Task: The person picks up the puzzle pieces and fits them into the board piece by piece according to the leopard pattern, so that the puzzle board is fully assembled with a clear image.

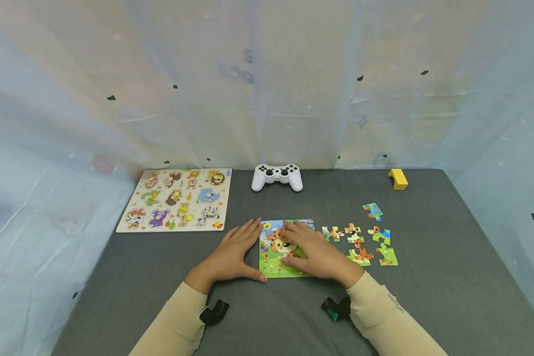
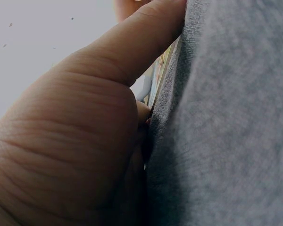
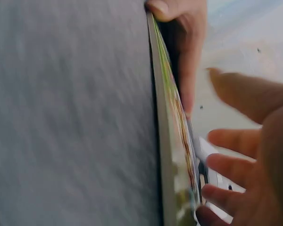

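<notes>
A square jigsaw puzzle (image 1: 273, 268) with a leopard picture on green and blue lies flat on the grey table in the head view. My left hand (image 1: 232, 257) rests along its left side, fingers straight, the thumb at the near left corner. Over the right half spreads my right hand (image 1: 320, 254), fingers extended and hiding part of the picture. In the right wrist view, the puzzle's edge (image 3: 167, 141) is seen side-on, and the right fingers (image 3: 233, 165) are straight, holding nothing. The left thumb (image 2: 137, 37) stretches out close to the table in the left wrist view.
Several loose jigsaw pieces (image 1: 373, 211) lie right of the puzzle, the closest beside my right hand. A wooden animal puzzle board (image 1: 160, 228) lies at the back left. At the back stand a white game controller (image 1: 277, 174) and a yellow arch block (image 1: 399, 180).
</notes>
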{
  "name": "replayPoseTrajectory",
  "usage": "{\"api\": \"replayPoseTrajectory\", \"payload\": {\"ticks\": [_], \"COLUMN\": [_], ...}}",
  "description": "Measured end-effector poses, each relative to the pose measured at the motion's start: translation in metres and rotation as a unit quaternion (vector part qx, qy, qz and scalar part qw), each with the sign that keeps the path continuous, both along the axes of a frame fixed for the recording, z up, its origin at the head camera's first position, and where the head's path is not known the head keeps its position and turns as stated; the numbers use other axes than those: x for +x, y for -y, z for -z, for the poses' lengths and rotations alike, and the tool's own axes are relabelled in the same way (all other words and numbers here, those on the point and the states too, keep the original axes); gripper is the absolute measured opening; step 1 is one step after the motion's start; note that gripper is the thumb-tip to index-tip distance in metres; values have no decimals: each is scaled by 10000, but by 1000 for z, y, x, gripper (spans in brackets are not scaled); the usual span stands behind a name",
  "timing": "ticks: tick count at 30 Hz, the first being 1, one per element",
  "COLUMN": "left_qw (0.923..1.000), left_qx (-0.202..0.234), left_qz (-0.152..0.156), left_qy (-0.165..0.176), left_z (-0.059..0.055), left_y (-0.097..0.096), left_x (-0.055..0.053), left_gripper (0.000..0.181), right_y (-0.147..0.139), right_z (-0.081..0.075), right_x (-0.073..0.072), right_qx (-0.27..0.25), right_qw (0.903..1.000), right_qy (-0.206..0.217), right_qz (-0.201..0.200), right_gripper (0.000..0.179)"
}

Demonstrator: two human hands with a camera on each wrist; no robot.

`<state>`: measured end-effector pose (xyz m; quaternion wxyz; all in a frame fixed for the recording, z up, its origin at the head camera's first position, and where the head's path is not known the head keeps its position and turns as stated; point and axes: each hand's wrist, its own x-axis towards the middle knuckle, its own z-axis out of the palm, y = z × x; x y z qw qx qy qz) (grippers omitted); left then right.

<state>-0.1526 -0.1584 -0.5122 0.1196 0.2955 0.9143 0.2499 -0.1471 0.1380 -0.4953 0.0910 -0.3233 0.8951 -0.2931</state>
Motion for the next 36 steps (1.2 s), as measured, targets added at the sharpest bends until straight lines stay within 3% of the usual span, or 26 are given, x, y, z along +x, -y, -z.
{"api": "replayPoseTrajectory", "payload": {"ticks": [6,15,20,25,28,33,36], "left_qw": [10000,10000,10000,9999,9999,9999,9999], "left_qx": [17,54,84,121,119,104,96], "left_qz": [15,23,22,22,26,28,25], "left_qy": [-41,-35,-28,-16,-24,-31,-27], "left_z": [1,2,2,2,2,3,3], "left_y": [1,1,1,1,1,2,2], "left_x": [0,0,0,0,0,0,0], "left_gripper": [138,139,139,139,139,139,139], "right_y": [-15,-50,-71,-94,-109,-133,-146], "right_z": [-5,-5,-10,-15,-17,-21,-22], "right_x": [-13,-29,-35,-41,-42,-42,-42], "right_qx": [-1114,-2313,-3074,-3684,-4071,-4900,-5128], "right_qw": [9924,9640,9339,9069,8902,8470,8335], "right_qy": [199,796,1171,1157,1116,1274,1229], "right_qz": [477,1041,1402,1683,1713,1622,1650], "right_gripper": [66,57,52,53,55,58,57]}}
